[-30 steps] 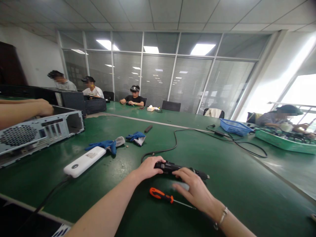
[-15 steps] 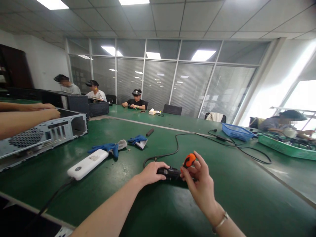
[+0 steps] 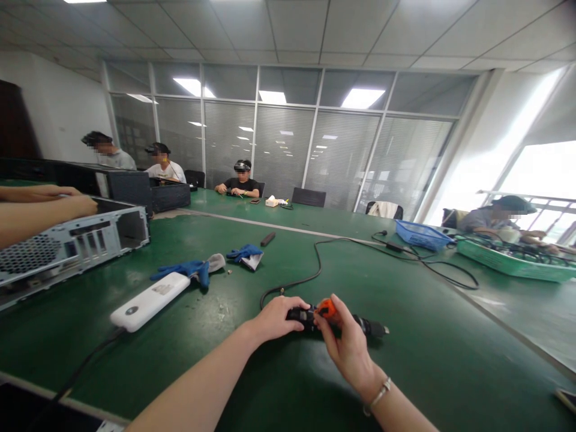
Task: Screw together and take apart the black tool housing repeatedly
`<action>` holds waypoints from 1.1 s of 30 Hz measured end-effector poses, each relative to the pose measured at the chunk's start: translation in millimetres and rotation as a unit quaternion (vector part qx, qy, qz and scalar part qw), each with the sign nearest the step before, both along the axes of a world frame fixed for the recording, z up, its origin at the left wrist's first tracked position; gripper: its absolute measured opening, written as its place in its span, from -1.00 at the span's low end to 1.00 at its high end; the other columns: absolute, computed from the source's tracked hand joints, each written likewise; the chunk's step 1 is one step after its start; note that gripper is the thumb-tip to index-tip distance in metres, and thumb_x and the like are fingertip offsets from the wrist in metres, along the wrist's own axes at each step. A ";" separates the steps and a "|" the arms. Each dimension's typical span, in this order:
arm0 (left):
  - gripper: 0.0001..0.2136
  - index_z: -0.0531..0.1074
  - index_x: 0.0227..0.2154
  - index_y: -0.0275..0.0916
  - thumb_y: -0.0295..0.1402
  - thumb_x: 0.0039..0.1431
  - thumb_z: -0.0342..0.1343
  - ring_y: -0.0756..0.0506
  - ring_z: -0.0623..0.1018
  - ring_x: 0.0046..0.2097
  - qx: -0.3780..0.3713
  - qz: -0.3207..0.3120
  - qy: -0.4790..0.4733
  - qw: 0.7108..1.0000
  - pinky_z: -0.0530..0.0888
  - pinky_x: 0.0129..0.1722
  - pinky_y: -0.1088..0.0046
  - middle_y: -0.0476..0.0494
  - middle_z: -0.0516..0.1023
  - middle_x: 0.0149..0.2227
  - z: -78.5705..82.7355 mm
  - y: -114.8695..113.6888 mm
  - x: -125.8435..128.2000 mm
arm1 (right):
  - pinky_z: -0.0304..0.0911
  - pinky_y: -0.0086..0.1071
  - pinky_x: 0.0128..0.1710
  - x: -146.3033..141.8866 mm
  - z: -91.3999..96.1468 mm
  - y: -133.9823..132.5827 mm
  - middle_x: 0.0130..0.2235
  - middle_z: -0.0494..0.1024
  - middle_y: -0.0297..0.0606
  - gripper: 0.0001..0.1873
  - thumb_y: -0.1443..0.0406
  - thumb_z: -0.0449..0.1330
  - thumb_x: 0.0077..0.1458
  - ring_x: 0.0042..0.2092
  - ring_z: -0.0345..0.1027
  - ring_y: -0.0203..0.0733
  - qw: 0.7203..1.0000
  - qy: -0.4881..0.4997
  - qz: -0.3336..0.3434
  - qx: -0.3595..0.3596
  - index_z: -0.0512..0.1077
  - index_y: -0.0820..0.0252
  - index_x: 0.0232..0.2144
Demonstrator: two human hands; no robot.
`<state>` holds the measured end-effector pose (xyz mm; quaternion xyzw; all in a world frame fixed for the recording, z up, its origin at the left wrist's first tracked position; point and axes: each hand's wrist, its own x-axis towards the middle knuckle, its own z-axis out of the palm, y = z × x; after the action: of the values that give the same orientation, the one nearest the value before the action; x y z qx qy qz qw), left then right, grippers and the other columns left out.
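A black elongated corded device (image 3: 369,327) lies on the green table in front of me, a small metal piece showing at its right end. My left hand (image 3: 278,317) grips its left end, thumb on the near side and fingers over the top. My right hand (image 3: 345,339) is closed around an orange-and-black screwdriver (image 3: 328,309), held over the middle of the device. The screwdriver's shaft and tip are hidden by my fingers, so I cannot tell whether it touches the device.
A dark cord (image 3: 320,255) runs back across the table (image 3: 432,372). Blue gloves (image 3: 189,270) and a white power strip (image 3: 150,301) lie left, near a metal computer case (image 3: 130,231) with another person's arms over it. Blue (image 3: 423,235) and green baskets (image 3: 508,259) stand right.
My right hand has moved left along the device with the screwdriver, uncovering the device's right end. My left hand keeps its grip. The view has turned slightly right.
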<state>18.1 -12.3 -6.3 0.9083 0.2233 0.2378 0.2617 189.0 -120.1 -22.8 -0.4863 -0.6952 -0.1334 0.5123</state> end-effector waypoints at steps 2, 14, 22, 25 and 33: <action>-0.58 0.45 -0.07 -0.13 -0.39 -0.06 0.31 -0.13 0.52 -0.04 0.001 -0.002 0.000 1.000 0.37 -0.03 0.42 -0.02 0.56 -0.08 0.3 0.1 -0.7 | 0.46 -0.18 -0.16 -0.4 -0.1 -2.6 -0.08 0.48 -0.07 -0.49 0.28 0.05 0.23 -0.16 0.48 -0.10 1.000 -0.014 -0.004 -0.004 0.04 0.11 0.20; -0.56 0.45 -0.04 -0.12 -0.37 -0.05 0.31 -0.15 0.51 -0.02 0.003 0.006 0.015 1.000 0.34 0.01 0.38 -0.03 0.55 -0.05 -0.7 0.6 0.6 | 0.46 -0.30 -0.24 -5.5 22.5 -9.1 -0.15 0.47 -0.15 -0.54 0.39 0.11 0.19 -0.17 0.46 -0.15 0.994 -0.072 0.009 0.079 0.19 0.09 0.13; -0.61 0.45 -0.06 -0.16 -0.39 -0.01 0.28 -0.12 0.53 -0.08 0.015 -0.022 -0.001 1.000 0.35 -0.04 0.43 -0.04 0.56 -0.09 2.6 -0.1 -0.8 | 0.44 -0.19 -0.13 -6.9 18.8 -10.3 -0.01 0.42 -0.07 -0.35 0.46 0.08 0.17 -0.02 0.39 -0.08 0.993 -0.099 0.046 0.052 0.02 0.06 0.26; -0.62 0.45 -0.04 -0.15 -0.37 0.03 0.26 -0.12 0.51 -0.04 0.019 -0.033 -0.008 0.999 0.34 -0.01 0.42 -0.06 0.55 -0.06 -0.1 2.7 -1.2 | 0.44 -0.24 -0.20 -4.5 22.1 -9.2 -0.06 0.41 -0.11 -0.34 0.48 0.16 0.12 -0.09 0.40 -0.12 0.992 -0.090 0.044 0.081 0.12 -0.01 0.21; -0.65 0.43 0.02 -0.11 -0.40 0.14 0.18 -0.11 0.52 -0.14 0.068 -0.067 0.010 0.995 0.37 -0.09 0.43 -0.07 0.53 -0.17 3.2 3.4 -3.9 | 0.40 -0.16 -0.05 -9.0 22.4 -12.7 0.06 0.38 0.00 -0.29 0.50 0.06 0.16 0.06 0.34 -0.04 0.993 -0.087 0.037 0.064 -0.04 0.11 0.30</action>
<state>14.2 -8.9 -3.1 0.9393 0.1482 0.2253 0.2119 180.0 -132.8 -0.4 -0.4129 -0.7447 -0.2004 0.4845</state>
